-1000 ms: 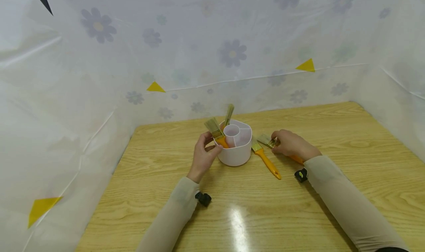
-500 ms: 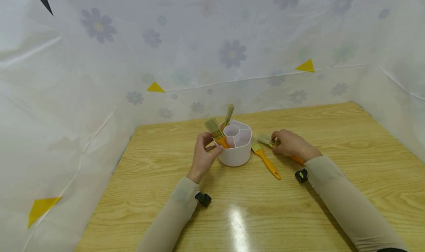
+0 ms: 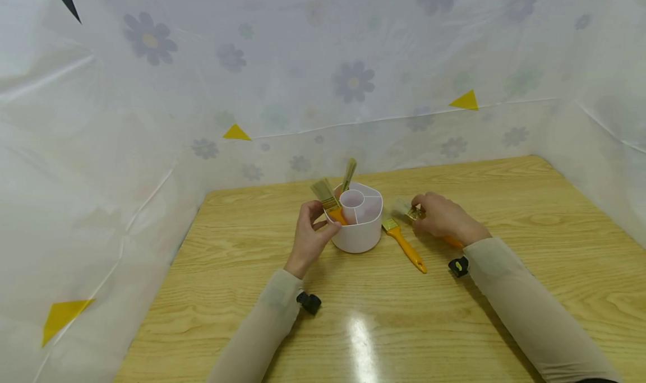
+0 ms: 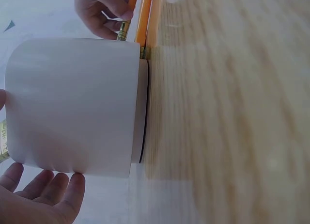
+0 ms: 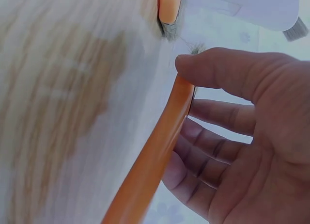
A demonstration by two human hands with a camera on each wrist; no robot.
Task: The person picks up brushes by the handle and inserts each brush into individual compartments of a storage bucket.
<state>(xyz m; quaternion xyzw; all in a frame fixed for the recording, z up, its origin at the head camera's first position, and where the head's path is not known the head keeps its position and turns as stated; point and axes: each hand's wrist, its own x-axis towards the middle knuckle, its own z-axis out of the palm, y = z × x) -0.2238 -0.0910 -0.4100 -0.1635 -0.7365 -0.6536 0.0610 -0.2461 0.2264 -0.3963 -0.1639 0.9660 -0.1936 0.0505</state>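
A white round brush holder (image 3: 356, 240) with compartments and a central cup stands on the wooden table. My left hand (image 3: 309, 237) holds it at its left side, fingertips against the wall and thumb at the front rim. Bristles up in the holder are a wide paintbrush (image 3: 325, 194) by that thumb and another paintbrush (image 3: 349, 174) at the back. My right hand (image 3: 446, 217), right of the holder, pinches a paintbrush near its metal ferrule; its orange handle (image 5: 150, 151) runs below the palm. Between them lies another orange-handled paintbrush (image 3: 407, 249), its bristle end beside the holder.
The wooden table (image 3: 242, 248) backs onto a plastic curtain (image 3: 292, 86) with a flower print, which also runs along both sides. Yellow triangles (image 3: 465, 100) mark the curtain. Each wrist carries a small black camera (image 3: 309, 302).
The right hand has shifted up slightly, and the paintbrush it pinches has moved with it, its bristles now blurred. My left hand and the holder have stayed in place.
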